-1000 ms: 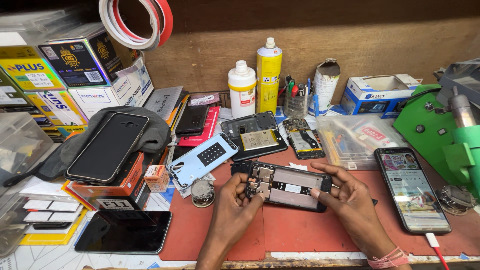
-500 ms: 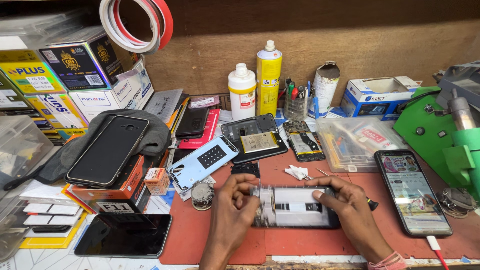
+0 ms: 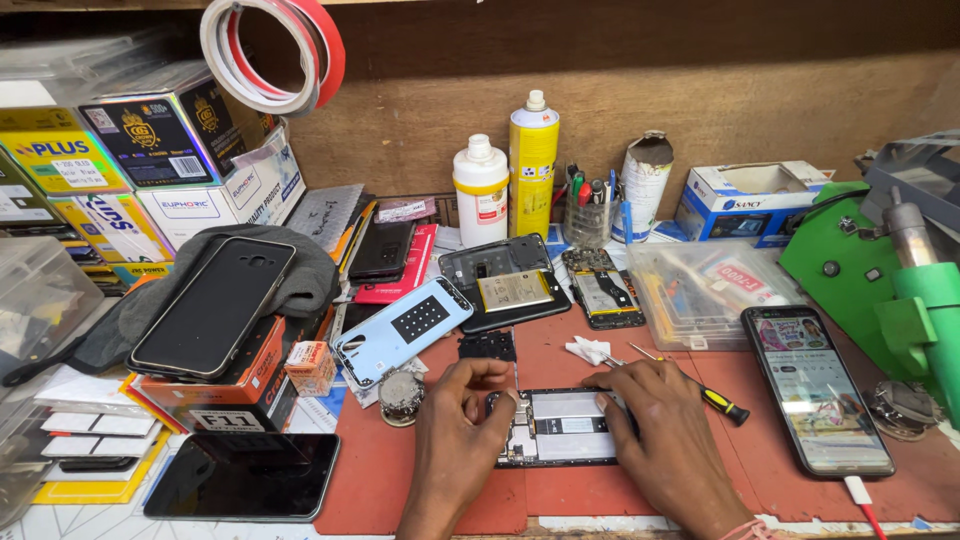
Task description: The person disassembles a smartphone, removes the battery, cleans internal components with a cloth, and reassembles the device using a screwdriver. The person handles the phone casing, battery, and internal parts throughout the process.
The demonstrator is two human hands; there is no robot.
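Near the desk's front edge, an opened phone (image 3: 558, 428) lies flat on the red mat (image 3: 780, 480). Left hand (image 3: 455, 425) pinches its left end; right hand (image 3: 665, 440) presses its right end, fingers curled.

Yellow & black boxes (image 3: 110, 150) far left, blue-white box (image 3: 750, 200) back right, lit phone screen (image 3: 815, 385) right

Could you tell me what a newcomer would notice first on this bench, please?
Both hands, left hand and right hand, press on an opened phone lying on the red mat at front centre. A lit phone lies to its right, and tape rolls hang top left.
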